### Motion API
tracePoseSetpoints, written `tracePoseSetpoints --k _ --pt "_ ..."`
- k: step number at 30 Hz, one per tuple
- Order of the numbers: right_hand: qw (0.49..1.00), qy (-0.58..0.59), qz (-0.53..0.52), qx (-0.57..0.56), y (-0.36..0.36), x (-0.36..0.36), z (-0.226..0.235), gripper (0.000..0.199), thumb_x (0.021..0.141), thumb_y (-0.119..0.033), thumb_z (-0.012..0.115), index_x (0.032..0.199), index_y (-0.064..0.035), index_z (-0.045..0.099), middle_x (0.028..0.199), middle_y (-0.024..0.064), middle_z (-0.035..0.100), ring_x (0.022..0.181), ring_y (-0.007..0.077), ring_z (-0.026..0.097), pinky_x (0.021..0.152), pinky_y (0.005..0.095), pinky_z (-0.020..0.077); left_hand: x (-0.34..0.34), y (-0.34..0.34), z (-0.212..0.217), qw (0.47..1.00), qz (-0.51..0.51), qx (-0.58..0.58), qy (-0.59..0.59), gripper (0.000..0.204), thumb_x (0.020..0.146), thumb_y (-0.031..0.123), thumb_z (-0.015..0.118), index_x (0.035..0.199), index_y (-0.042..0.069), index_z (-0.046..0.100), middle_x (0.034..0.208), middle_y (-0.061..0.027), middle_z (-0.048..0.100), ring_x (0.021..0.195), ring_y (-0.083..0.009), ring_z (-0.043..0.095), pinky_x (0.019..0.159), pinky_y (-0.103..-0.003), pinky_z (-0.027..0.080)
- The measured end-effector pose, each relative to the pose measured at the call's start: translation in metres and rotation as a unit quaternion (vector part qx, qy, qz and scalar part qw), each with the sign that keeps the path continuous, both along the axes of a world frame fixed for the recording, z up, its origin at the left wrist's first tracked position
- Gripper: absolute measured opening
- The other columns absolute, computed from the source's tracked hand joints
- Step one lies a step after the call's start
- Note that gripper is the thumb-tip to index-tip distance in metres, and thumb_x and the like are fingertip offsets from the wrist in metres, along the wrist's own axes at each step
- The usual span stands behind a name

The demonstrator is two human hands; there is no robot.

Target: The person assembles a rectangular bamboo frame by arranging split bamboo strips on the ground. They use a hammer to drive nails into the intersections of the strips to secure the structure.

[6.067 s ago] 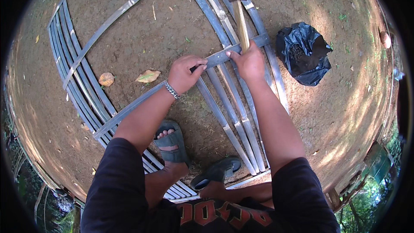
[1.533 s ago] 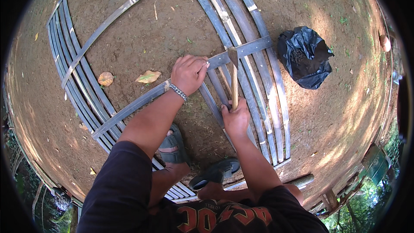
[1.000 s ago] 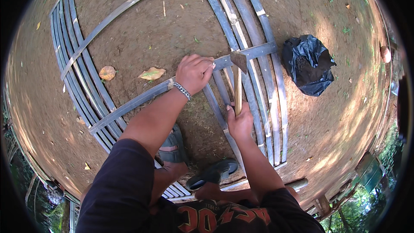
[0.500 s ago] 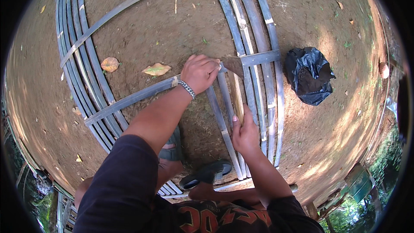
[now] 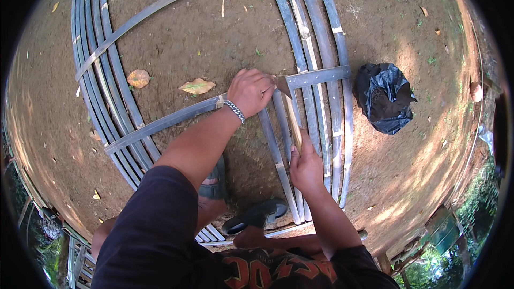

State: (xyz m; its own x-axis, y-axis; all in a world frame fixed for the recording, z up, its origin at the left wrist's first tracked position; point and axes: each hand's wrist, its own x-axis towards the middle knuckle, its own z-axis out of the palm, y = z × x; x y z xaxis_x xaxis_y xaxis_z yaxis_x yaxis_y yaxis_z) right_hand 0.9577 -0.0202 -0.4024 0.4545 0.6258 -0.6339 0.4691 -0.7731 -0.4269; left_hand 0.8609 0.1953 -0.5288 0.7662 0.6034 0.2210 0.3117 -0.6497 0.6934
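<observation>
My left hand (image 5: 250,92) is closed at a dark bamboo crosspiece (image 5: 176,120), its fingertips pinched together; whatever they hold is too small to make out. Wrapped in my right hand (image 5: 307,167) is the pale wooden handle of a hammer (image 5: 294,119). The hammer's dark brown head lies right beside my left fingertips, over the crosspiece. Beneath the hammer, several long bamboo slats (image 5: 335,109) run away from me, crossed by the strip. Two slats nearer the middle (image 5: 276,155) sit slightly apart from the others.
Another group of bamboo slats (image 5: 99,75) lies at the left, joined by a far crosspiece (image 5: 160,4). A black plastic bag (image 5: 384,98) with dark contents sits on the soil at the right. Dry leaves (image 5: 197,86) dot the ground. My sandalled foot (image 5: 256,217) is close by.
The hammer's head has shifted slightly left toward my left fingertips, uncovering more of the crosspiece. My left hand stays at nearly the same place.
</observation>
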Motion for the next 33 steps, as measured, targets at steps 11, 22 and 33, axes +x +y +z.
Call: tracePoseSetpoints --k 11,22,33 --pt "0.997 -0.036 0.004 0.063 -0.004 -0.005 -0.005 0.054 0.100 -0.014 0.060 0.151 -0.0068 0.042 0.128 0.0306 0.063 0.099 0.0504 0.068 0.079 0.0543 0.0568 0.001 0.000 0.001 1.000 0.005 0.002 0.000 0.006 0.080 0.012 0.075 0.082 0.007 0.072 0.091 -0.0062 0.075 0.089 -0.0258 0.067 0.079 -0.042 0.049" --pt "0.993 -0.023 -0.049 0.101 -0.003 -0.008 -0.017 0.057 0.099 -0.014 0.061 0.153 -0.0072 0.041 0.119 0.0316 0.067 0.101 0.0501 0.068 0.083 0.0545 0.0555 -0.002 -0.002 -0.004 1.000 0.003 -0.002 -0.006 0.007 0.081 0.013 0.075 0.082 0.007 0.071 0.097 -0.0047 0.077 0.092 -0.0241 0.068 0.079 -0.041 0.049" --pt "0.962 -0.179 -0.175 0.109 0.110 0.073 -0.066 0.089 0.081 -0.033 0.087 0.155 -0.0154 0.041 0.120 0.0274 0.069 0.107 0.0429 0.069 0.093 0.0494 0.0534 0.000 -0.003 0.000 1.000 0.011 -0.010 -0.004 0.013 0.076 0.010 0.072 0.089 0.008 0.071 0.104 -0.0025 0.078 0.094 -0.0233 0.069 0.084 -0.041 0.051"
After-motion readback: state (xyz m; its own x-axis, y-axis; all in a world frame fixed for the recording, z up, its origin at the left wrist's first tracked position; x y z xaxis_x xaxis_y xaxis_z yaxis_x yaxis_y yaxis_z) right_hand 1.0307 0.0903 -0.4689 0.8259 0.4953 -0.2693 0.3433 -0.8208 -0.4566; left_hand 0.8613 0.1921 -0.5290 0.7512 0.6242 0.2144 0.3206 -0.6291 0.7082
